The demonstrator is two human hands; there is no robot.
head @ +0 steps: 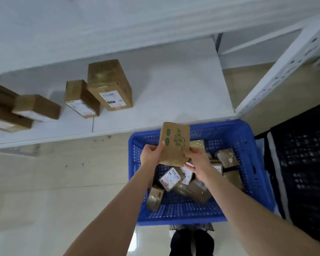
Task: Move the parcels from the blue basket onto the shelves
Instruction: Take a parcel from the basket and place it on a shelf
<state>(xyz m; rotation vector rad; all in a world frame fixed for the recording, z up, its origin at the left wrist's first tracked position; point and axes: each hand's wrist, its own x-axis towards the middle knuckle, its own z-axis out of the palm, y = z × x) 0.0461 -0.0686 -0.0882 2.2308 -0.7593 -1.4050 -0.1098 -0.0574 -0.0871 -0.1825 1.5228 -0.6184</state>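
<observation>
White shelving (174, 80) holds cardboard boxes (109, 84) behind a blue basket (255, 163) of parcels (171, 179). Over the basket, a flat brown parcel (175, 145) printed in green stands upright, left hand (151, 153) and right hand (199, 160) gripping its lower corners with curled fingers.

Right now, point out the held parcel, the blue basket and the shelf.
held parcel (175, 145), head view, printed front face.
blue basket (251, 163), head view, right wall.
shelf (174, 85), head view, bare board.
</observation>
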